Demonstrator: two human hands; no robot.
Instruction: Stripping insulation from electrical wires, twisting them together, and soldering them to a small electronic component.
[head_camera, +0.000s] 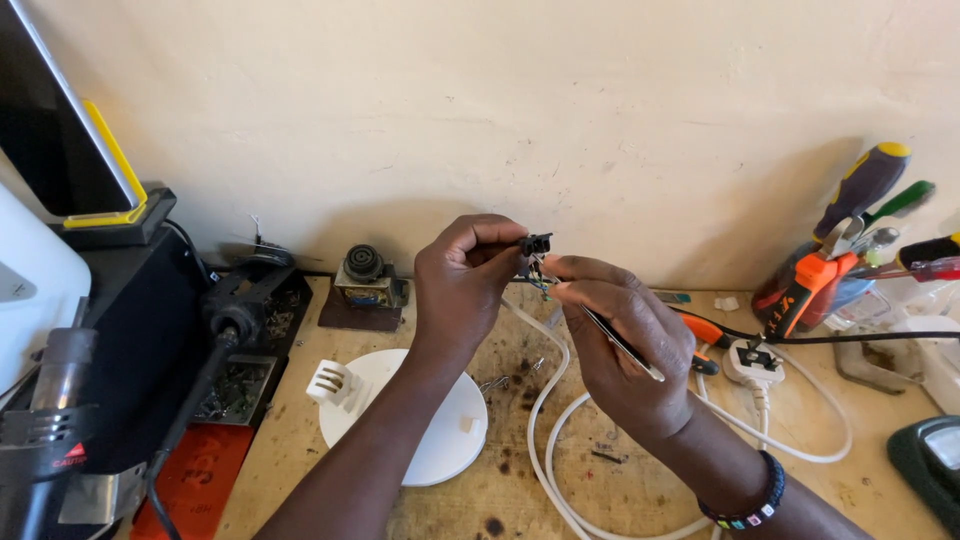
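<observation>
Both hands meet above the wooden bench (500, 490). Left hand (462, 285) pinches a small black connector (536, 244) between thumb and fingers, raised near the wall. Right hand (620, 345) grips slim metal tweezers (622, 343), their tip at the thin wires (538, 276) just under the connector. White cable (548, 400) loops below on the bench.

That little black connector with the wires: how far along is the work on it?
Done, it seems: the white cable is led up to the hands. In hand: the left hand pinches the black connector while the right hand works a thin metal tool at its fine wires. Left: the wires look loose, and the white plug lies unplugged on the bench.
</observation>
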